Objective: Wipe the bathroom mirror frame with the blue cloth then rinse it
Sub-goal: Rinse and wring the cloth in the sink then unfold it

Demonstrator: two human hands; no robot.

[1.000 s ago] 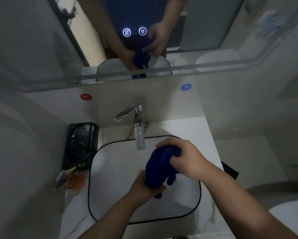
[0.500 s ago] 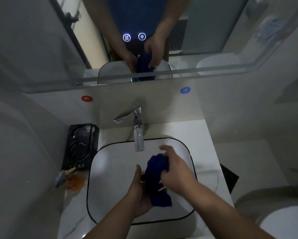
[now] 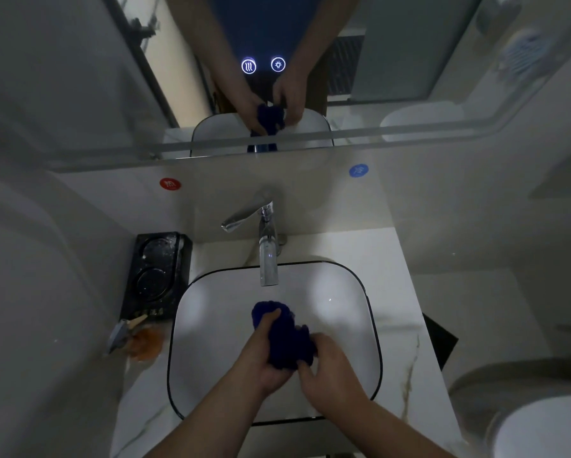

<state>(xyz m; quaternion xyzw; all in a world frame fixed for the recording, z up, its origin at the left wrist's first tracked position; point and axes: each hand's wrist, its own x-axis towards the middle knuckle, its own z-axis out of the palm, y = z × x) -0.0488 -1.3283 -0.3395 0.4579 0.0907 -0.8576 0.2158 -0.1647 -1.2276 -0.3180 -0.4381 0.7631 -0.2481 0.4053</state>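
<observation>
From the head camera, looking down over the vanity, both hands meet above the white basin [image 3: 208,325], just below the spout of the chrome tap [image 3: 268,259]. The blue cloth [image 3: 285,338] is bunched into a thick wad between them. The left hand [image 3: 261,361] cups it from beneath with the thumb pressed over its upper end, and the right hand [image 3: 332,371] has its fingers curled round the nearer end, so each hand grips the cloth and neither is free. The cloth hangs over the middle of the basin, apart from the tap and well below the mirror frame [image 3: 410,135], whose pale lower edge runs across the wall above the red sticker [image 3: 170,184] and the blue sticker [image 3: 358,170]. In the mirror [image 3: 79,77] the same two hands show, closed on the dark wad. The tap's lever is swung to the left, but no stream can be made out, so whether water runs I cannot tell. A black tray [image 3: 158,276] sits on the counter [image 3: 393,259] left of the basin. This looks like the rinsing step, with the wiping behind it: the cloth is being squeezed or wrung. The next move likely calls for opposite twists of the two wrists, kept over the basin so drips fall inside it.
</observation>
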